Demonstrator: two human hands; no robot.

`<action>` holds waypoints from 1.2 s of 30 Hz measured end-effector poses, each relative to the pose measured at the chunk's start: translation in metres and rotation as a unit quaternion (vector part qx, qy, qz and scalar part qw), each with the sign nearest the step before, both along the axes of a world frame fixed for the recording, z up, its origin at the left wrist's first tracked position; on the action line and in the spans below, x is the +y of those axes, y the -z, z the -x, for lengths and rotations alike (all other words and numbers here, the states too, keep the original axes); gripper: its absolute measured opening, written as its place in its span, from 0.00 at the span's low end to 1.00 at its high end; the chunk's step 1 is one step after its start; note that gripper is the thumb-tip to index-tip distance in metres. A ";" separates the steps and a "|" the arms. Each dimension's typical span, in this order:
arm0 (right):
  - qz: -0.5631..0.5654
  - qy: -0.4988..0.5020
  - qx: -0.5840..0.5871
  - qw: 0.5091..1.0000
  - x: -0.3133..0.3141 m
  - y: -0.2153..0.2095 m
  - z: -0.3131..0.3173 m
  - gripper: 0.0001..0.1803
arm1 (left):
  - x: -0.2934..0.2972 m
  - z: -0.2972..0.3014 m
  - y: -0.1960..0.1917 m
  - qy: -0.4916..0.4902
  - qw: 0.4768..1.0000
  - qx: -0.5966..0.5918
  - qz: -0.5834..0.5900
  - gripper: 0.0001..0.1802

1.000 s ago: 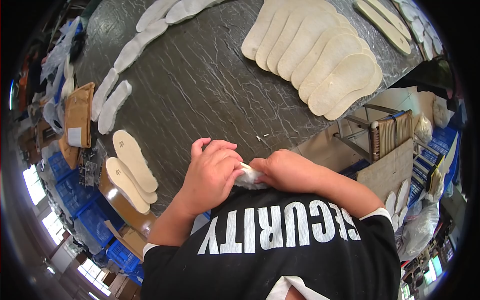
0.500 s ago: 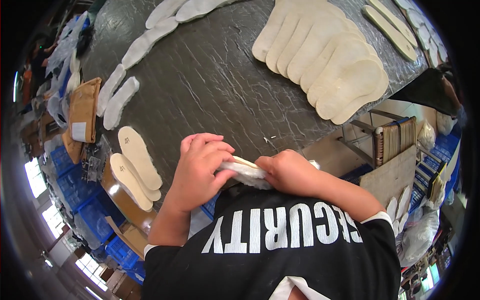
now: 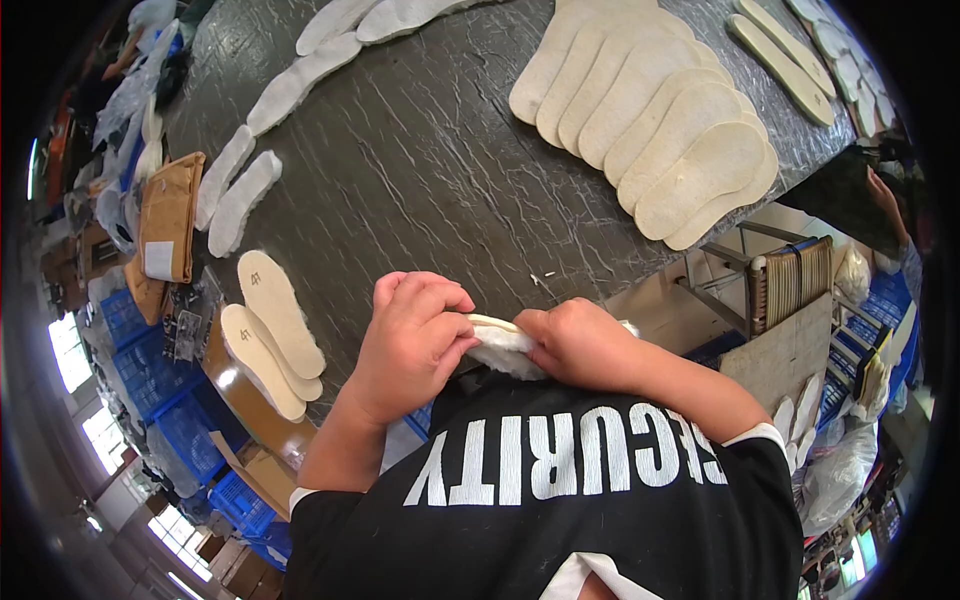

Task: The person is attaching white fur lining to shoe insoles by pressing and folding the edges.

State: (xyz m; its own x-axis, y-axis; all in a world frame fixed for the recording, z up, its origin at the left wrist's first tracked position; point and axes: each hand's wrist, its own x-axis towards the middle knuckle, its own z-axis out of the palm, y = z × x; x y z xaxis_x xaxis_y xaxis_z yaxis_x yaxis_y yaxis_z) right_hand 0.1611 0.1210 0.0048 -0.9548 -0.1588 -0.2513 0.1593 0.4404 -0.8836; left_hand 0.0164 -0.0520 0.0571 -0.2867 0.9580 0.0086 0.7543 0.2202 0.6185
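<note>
Close to my body, at the near edge of the dark table (image 3: 400,190), I hold a fluffy white insole (image 3: 503,350) edge-up between both hands. A thin cream layer shows along its upper edge. My left hand (image 3: 415,335) pinches one end, thumb against the fleece and fingers curled over the top. With thumb and bent fingers, my right hand (image 3: 578,342) grips the other side, and a bit of white fleece sticks out beyond it. The insole's far face is hidden from me.
A fanned stack of cream insoles (image 3: 700,180) lies at the right, with a separate pair (image 3: 785,60) beyond. Marked insoles (image 3: 280,310) lie at the left edge, and a row of fleece insoles (image 3: 300,85) curves along the far left. A metal-framed rack (image 3: 770,285) stands right of the table.
My left fingers have closed in on the insole's edge, thumb and fingertips now pinched together. The fleece bulges a little more between my hands. My right hand has hardly moved.
</note>
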 end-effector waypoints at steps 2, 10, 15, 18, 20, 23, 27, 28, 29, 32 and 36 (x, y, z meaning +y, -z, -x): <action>-0.005 0.013 -0.011 1.000 0.001 0.000 0.000 0.08 | 0.001 -0.002 0.002 0.005 1.000 0.009 0.006 0.11; 0.000 -0.009 -0.007 1.000 0.004 0.003 -0.001 0.11 | -0.004 -0.011 0.021 -0.066 0.994 -0.078 -0.045 0.08; 0.054 0.029 0.024 0.998 0.000 -0.006 0.002 0.12 | -0.003 -0.012 0.022 -0.065 0.991 -0.087 -0.072 0.08; 0.045 0.024 0.046 0.998 -0.005 0.000 0.001 0.11 | -0.003 -0.010 0.021 -0.037 0.992 -0.075 -0.099 0.10; -0.010 0.017 0.068 0.997 -0.005 0.001 0.000 0.09 | -0.003 -0.008 0.019 -0.025 0.990 -0.064 -0.120 0.12; -0.028 0.012 0.104 0.994 -0.007 0.003 -0.003 0.08 | -0.004 -0.004 0.010 -0.011 0.993 -0.077 -0.087 0.17; -0.036 0.022 0.135 0.990 -0.009 0.004 -0.004 0.06 | -0.012 -0.009 0.007 -0.075 0.970 -0.223 -0.066 0.22; -0.032 0.032 0.145 0.988 -0.009 0.005 -0.004 0.06 | -0.014 -0.012 0.007 -0.135 0.940 -0.307 -0.067 0.22; -0.027 0.043 0.156 0.987 -0.009 0.005 -0.005 0.06 | -0.015 -0.013 0.007 -0.192 0.899 -0.387 -0.068 0.23; -0.027 0.040 0.158 0.986 -0.009 0.004 -0.005 0.06 | -0.009 -0.006 0.005 -0.062 0.969 -0.239 0.020 0.19; -0.007 0.007 0.142 0.990 -0.002 -0.002 -0.004 0.13 | -0.011 -0.006 0.021 -0.023 0.981 -0.142 -0.133 0.17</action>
State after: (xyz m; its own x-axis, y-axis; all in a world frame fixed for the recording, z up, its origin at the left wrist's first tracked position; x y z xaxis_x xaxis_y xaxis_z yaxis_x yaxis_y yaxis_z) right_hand 0.1648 0.1193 0.0064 -0.9894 -0.1427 0.0260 -0.0885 0.4521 -0.8875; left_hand 0.0223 -0.0626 0.0363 -0.3567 0.9187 0.1698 0.5366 0.0527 0.8422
